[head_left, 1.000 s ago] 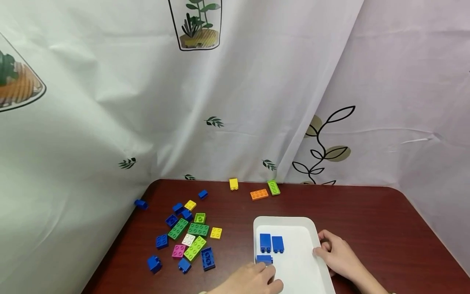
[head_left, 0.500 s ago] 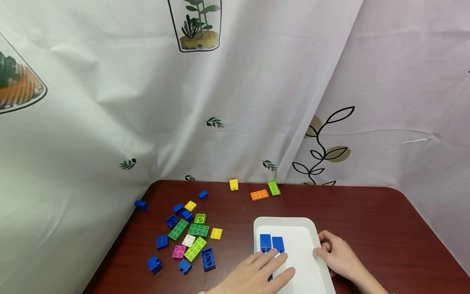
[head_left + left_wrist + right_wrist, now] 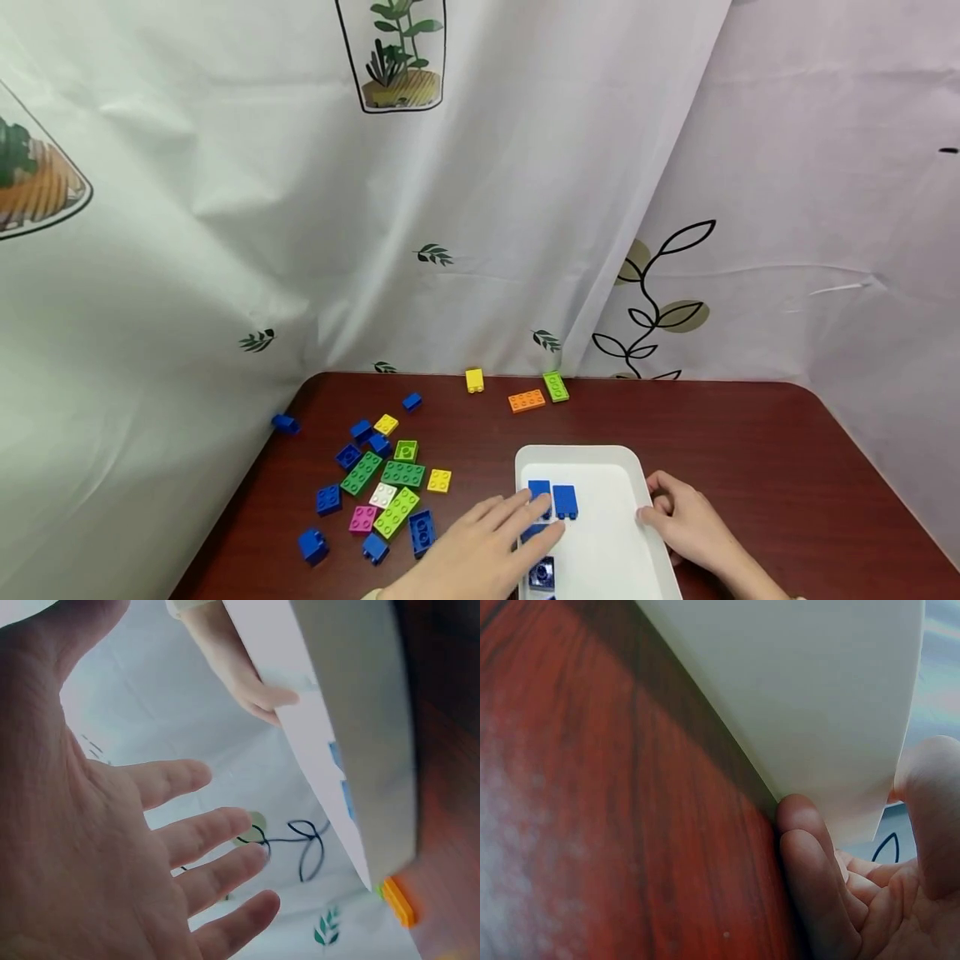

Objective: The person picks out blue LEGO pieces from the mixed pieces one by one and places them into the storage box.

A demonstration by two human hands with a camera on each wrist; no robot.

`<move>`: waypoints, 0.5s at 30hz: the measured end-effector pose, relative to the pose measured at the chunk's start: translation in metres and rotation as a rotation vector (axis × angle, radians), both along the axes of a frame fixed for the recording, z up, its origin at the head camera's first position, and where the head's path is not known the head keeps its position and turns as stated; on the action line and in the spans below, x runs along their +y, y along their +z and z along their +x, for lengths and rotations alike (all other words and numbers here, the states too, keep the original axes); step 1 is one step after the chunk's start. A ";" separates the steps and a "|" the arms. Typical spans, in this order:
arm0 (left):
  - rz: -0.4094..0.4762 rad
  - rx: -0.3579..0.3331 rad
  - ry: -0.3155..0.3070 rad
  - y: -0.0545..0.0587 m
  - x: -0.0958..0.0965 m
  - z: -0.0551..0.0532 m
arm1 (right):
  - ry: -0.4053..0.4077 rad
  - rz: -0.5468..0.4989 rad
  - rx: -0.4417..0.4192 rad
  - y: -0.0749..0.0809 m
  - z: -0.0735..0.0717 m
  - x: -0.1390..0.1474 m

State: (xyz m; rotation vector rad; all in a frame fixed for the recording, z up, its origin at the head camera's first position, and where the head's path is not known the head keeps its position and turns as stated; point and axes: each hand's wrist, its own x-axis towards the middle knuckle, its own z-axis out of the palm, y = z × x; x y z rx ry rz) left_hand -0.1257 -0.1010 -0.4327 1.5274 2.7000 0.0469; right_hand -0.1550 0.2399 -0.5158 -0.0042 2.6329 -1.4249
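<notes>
My left hand (image 3: 480, 546) spreads its fingers over the left edge of the white tray (image 3: 611, 542). In the left wrist view its palm (image 3: 97, 840) shows bare, with nothing held. Blue toy bricks (image 3: 566, 502) lie along the tray's left side, partly hidden by these fingers; a darker blue brick (image 3: 542, 573) shows below them. My right hand (image 3: 693, 525) grips the tray's right rim, thumb on top. From the right wrist view, curled fingers (image 3: 810, 877) lie low against the tray's outer wall (image 3: 810, 697), close to the table.
Left of the tray, loose bricks are scattered: green (image 3: 403, 474), yellow (image 3: 439, 481), pink (image 3: 363, 519), white (image 3: 382, 495) and several blue ones (image 3: 422, 533). An orange brick (image 3: 527, 401) and a lime one (image 3: 556, 387) lie near the back edge, before a hanging curtain (image 3: 480, 208).
My left hand has let go of a blue brick in the tray, straightened its fingers and drawn back left, uncovering the lower brick. My right hand keeps its hold on the rim.
</notes>
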 end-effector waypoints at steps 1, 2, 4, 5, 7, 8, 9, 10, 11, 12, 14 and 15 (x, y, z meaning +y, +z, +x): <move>-0.002 -0.014 0.013 0.000 -0.004 -0.001 | 0.001 -0.002 -0.001 0.000 0.000 0.000; -0.002 -0.027 0.026 0.000 -0.008 -0.001 | 0.001 -0.001 -0.003 0.000 0.000 0.000; -0.004 -0.031 0.052 -0.001 -0.015 -0.002 | 0.002 -0.002 -0.004 0.000 0.000 0.001; -0.003 -0.028 0.064 -0.001 -0.018 -0.003 | 0.002 -0.003 -0.005 0.000 0.000 0.001; -0.002 -0.031 0.090 -0.002 -0.025 -0.004 | 0.002 -0.004 -0.007 0.001 0.000 0.001; -0.001 -0.031 0.103 -0.002 -0.028 -0.004 | 0.002 -0.002 -0.005 0.001 0.000 0.001; 0.003 -0.029 0.112 -0.003 -0.031 -0.004 | 0.002 -0.003 -0.005 0.001 0.000 0.000; 0.008 -0.027 0.120 -0.004 -0.034 -0.005 | 0.002 -0.006 -0.005 0.001 0.000 0.000; 0.010 -0.028 0.129 -0.005 -0.038 -0.005 | 0.001 -0.006 -0.005 0.001 0.000 0.000; 0.012 -0.024 0.136 -0.006 -0.041 -0.006 | 0.001 -0.008 -0.006 0.002 0.000 0.000; 0.009 -0.015 0.152 -0.008 -0.047 -0.007 | 0.000 -0.011 -0.008 0.002 0.001 0.000; 0.005 -0.012 0.162 -0.010 -0.050 -0.008 | -0.001 -0.012 -0.010 0.003 0.001 -0.001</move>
